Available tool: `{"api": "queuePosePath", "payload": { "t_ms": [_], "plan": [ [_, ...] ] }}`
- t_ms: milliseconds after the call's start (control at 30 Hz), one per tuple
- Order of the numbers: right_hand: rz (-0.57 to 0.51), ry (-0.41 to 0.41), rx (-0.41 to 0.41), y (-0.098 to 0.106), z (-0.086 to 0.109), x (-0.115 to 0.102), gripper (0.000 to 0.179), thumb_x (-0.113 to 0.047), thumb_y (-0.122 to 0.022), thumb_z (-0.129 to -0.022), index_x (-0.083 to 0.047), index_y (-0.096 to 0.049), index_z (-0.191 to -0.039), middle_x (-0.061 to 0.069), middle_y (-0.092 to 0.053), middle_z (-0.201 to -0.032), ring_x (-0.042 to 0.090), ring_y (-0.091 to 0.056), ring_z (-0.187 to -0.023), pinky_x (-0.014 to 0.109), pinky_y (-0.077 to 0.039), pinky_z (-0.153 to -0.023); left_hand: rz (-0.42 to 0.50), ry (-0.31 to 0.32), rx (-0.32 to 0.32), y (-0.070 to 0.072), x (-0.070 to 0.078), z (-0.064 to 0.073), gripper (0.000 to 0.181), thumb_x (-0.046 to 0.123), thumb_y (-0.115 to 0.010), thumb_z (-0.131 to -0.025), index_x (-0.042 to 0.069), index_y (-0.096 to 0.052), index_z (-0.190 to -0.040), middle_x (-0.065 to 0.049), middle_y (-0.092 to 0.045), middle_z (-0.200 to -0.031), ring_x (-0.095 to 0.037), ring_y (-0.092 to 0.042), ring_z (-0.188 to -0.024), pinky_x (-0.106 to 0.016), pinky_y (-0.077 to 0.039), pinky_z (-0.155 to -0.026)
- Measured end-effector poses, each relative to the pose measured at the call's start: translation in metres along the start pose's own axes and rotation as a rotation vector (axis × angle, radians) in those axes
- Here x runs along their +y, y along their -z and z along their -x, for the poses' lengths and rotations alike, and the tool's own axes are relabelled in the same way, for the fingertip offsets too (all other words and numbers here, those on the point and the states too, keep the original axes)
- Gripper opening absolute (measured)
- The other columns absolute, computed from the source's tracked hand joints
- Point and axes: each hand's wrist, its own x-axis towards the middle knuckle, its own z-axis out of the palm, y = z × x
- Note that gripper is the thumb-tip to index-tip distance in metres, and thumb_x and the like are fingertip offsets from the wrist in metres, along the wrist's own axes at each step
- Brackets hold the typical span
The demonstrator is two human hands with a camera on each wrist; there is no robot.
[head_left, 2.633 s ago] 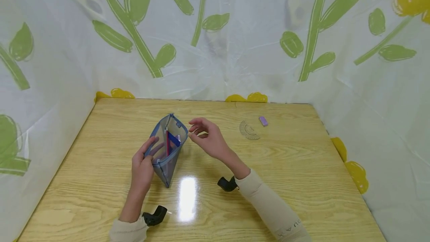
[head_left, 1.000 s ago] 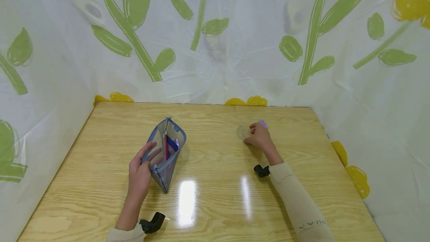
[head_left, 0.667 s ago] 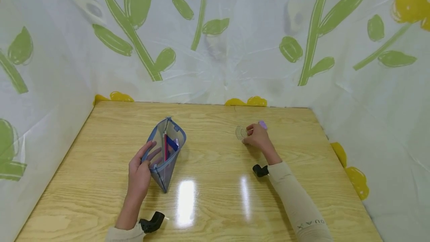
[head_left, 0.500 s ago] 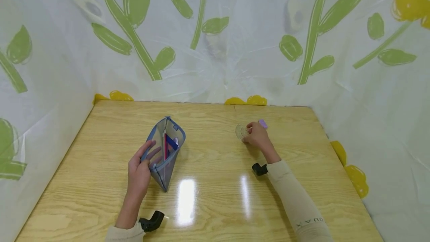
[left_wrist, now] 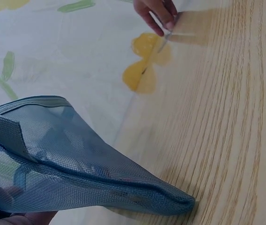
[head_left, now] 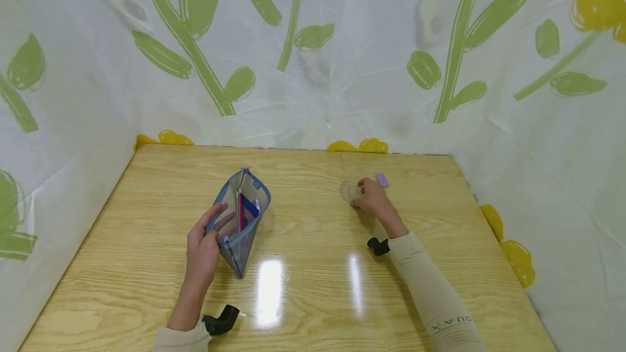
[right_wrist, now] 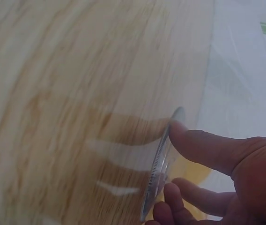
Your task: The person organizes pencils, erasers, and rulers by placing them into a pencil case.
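Observation:
In the head view my left hand (head_left: 202, 246) grips the near left rim of a blue mesh pencil pouch (head_left: 246, 240), whose mouth gapes upward. Inside it show a red pencil (head_left: 240, 213) and a dark blue item (head_left: 251, 206). Much of the left hand is out of sight in the left wrist view, where the pouch (left_wrist: 86, 154) fills the lower left. My right hand (head_left: 375, 200) pinches a clear protractor (head_left: 348, 191) between thumb and fingers. The right wrist view shows the protractor (right_wrist: 158, 171) on edge, tilted up, its scale marks visible.
A purple eraser (head_left: 382, 180) lies on the wooden table (head_left: 313, 287) just behind the right hand. White cloth (head_left: 332, 102) printed with flowers walls the table at the back and both sides. A black wrist mount (head_left: 222, 319) sits on each forearm.
My right hand has moved from beside the pouch over to the protractor, pinched it and shifted it slightly left. My left hand keeps its hold on the pouch.

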Motion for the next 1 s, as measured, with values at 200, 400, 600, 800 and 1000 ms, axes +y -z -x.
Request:
{"api": "queuePosePath", "payload": {
  "t_ms": [200,400,600,800,1000],
  "plan": [
    [0.021,0.019,-0.012,-0.001,-0.001,-0.004,0.067,-0.019,-0.078,-0.087,0.011,-0.048,-0.139,0.031,-0.058,-0.133,0.042,-0.056,-0.123,0.053,-0.050,-0.103,-0.013,0.013,-0.002,-0.001,0.002,0.000,0.062,-0.009,-0.017,-0.096,-0.002,-0.035,-0.155,-0.016,-0.044,-0.154,-0.006,-0.061,-0.118,-0.020,-0.055,-0.095],
    [0.037,0.054,-0.008,-0.003,-0.004,-0.009,0.068,-0.020,-0.080,-0.084,0.010,-0.050,-0.138,0.028,-0.059,-0.131,0.041,-0.057,-0.120,0.052,-0.051,-0.101,-0.017,0.015,-0.008,-0.001,0.002,-0.001,0.063,-0.009,-0.017,-0.095,-0.003,-0.035,-0.155,-0.016,-0.044,-0.154,-0.006,-0.061,-0.119,-0.022,-0.054,-0.096],
    [0.122,0.095,-0.001,-0.005,-0.005,-0.013,0.058,-0.016,-0.081,-0.082,0.011,-0.058,-0.128,0.025,-0.065,-0.117,0.039,-0.061,-0.109,0.051,-0.051,-0.099,-0.034,0.012,-0.011,-0.001,0.003,-0.001,0.062,-0.009,-0.018,-0.096,-0.003,-0.036,-0.154,-0.017,-0.044,-0.154,-0.006,-0.061,-0.118,-0.023,-0.053,-0.097],
    [0.201,0.101,-0.033,-0.006,-0.007,-0.017,0.057,-0.018,-0.079,-0.085,0.012,-0.058,-0.129,0.024,-0.065,-0.113,0.040,-0.060,-0.109,0.055,-0.041,-0.107,-0.031,0.010,-0.011,-0.002,0.002,-0.001,0.061,-0.008,-0.018,-0.097,-0.003,-0.036,-0.154,-0.017,-0.044,-0.154,-0.001,-0.062,-0.115,-0.020,-0.055,-0.094],
    [0.191,0.108,-0.047,-0.006,-0.006,-0.020,0.058,-0.019,-0.079,-0.086,0.012,-0.057,-0.129,0.024,-0.064,-0.111,0.039,-0.058,-0.106,0.055,-0.041,-0.104,-0.020,0.003,-0.012,-0.001,0.002,0.000,0.061,-0.009,-0.017,-0.096,-0.004,-0.035,-0.154,-0.018,-0.044,-0.153,0.002,-0.062,-0.113,-0.021,-0.054,-0.095]
  ]
}}
